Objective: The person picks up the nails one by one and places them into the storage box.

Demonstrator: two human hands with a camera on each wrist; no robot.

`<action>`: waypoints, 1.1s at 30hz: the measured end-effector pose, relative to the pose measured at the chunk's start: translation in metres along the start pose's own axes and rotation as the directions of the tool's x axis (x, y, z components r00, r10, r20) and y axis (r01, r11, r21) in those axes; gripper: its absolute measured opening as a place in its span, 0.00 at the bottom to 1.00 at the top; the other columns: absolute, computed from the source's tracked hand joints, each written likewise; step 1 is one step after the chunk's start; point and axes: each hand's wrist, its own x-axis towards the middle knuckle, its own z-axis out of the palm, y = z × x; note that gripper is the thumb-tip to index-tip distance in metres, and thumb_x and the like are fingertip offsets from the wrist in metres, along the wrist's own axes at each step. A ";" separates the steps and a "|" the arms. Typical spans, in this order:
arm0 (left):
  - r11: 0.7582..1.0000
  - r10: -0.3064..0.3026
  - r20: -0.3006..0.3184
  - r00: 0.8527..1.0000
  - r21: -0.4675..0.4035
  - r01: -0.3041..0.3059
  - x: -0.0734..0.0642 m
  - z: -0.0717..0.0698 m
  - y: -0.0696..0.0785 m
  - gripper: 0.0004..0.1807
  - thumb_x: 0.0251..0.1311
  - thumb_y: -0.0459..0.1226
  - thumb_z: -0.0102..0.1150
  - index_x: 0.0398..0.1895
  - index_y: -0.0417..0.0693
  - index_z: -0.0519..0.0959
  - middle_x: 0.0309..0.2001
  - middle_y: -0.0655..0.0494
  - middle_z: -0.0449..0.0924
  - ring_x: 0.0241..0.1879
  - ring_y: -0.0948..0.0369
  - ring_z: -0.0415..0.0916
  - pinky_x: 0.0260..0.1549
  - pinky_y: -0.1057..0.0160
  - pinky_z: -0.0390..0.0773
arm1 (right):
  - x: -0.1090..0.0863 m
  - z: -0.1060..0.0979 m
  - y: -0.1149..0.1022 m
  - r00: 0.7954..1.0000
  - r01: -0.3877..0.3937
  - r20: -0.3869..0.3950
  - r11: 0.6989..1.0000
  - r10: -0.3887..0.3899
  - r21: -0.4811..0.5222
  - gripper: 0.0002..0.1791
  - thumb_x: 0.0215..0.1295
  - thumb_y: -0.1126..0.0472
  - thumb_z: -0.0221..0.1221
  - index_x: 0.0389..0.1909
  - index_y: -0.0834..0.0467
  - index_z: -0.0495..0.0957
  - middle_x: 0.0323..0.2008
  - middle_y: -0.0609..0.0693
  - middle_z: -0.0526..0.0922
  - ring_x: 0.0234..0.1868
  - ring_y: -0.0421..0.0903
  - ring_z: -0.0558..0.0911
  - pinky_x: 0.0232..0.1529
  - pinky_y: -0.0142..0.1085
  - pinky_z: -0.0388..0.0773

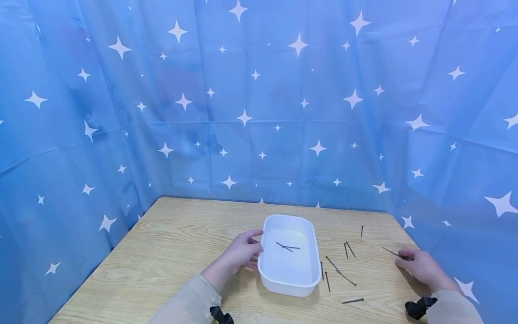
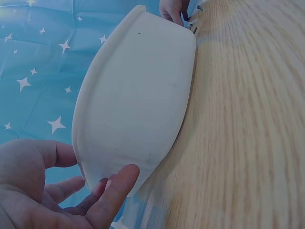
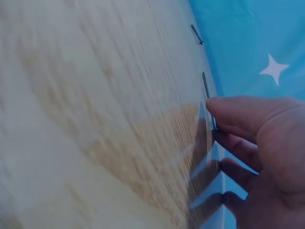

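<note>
Blue star-printed curtains (image 1: 243, 92) enclose the wood-grain tabletop (image 1: 170, 243), where a white tub (image 1: 289, 288) holds crossed nails (image 1: 285, 246). The left hand (image 1: 240, 249) touches the tub's left side, fingers spread; the right hand (image 1: 422, 267), well apart, pinches a single nail (image 3: 206, 86) near the right edge.

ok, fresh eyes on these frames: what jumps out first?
The blue star-print curtain filling the background behind the table. Then the white tub with dark nails inside, left hand touching its left side. To its right, loose nails lie scattered, and the right hand pinches another nail.
</note>
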 end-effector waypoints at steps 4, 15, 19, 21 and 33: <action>1.000 -0.002 -0.006 1.000 0.004 0.002 0.000 0.000 0.001 0.38 0.58 0.31 0.60 0.75 0.44 0.66 0.50 0.39 0.76 0.40 0.47 0.80 0.27 0.51 0.89 | 0.001 0.000 0.000 1.000 0.013 -0.004 1.000 -0.013 -0.016 0.32 0.70 0.53 0.62 0.59 0.80 0.72 0.57 0.79 0.72 0.60 0.79 0.68 0.56 0.68 0.71; 1.000 -0.005 0.000 1.000 -0.004 0.005 -0.001 0.000 0.001 0.38 0.59 0.31 0.60 0.75 0.44 0.66 0.50 0.37 0.75 0.39 0.48 0.80 0.27 0.51 0.89 | -0.001 0.001 -0.001 0.999 0.030 -0.016 0.999 -0.031 -0.045 0.22 0.69 0.59 0.61 0.52 0.76 0.78 0.50 0.74 0.80 0.54 0.74 0.75 0.53 0.66 0.74; 1.000 -0.008 0.000 1.000 -0.004 0.008 0.000 0.000 -0.001 0.37 0.59 0.31 0.60 0.75 0.44 0.66 0.51 0.38 0.75 0.39 0.48 0.80 0.27 0.51 0.89 | -0.003 0.001 -0.001 1.000 0.024 -0.015 0.999 -0.024 -0.031 0.20 0.70 0.59 0.61 0.50 0.73 0.80 0.48 0.72 0.81 0.53 0.73 0.77 0.51 0.65 0.75; 1.000 -0.009 0.000 1.000 -0.002 0.009 0.001 -0.001 -0.001 0.37 0.59 0.31 0.60 0.75 0.45 0.66 0.51 0.38 0.75 0.40 0.47 0.80 0.28 0.51 0.89 | -0.003 0.000 -0.001 1.000 0.017 -0.013 1.000 -0.017 -0.021 0.19 0.70 0.58 0.61 0.49 0.72 0.81 0.47 0.71 0.82 0.52 0.71 0.78 0.50 0.64 0.76; 1.000 -0.001 0.004 1.000 -0.006 0.001 0.001 -0.001 -0.002 0.38 0.59 0.31 0.60 0.75 0.44 0.66 0.51 0.37 0.75 0.39 0.47 0.80 0.27 0.51 0.89 | -0.002 0.000 0.003 1.000 -0.005 -0.019 1.000 0.004 -0.022 0.12 0.69 0.56 0.62 0.39 0.62 0.85 0.41 0.57 0.84 0.43 0.55 0.80 0.46 0.56 0.77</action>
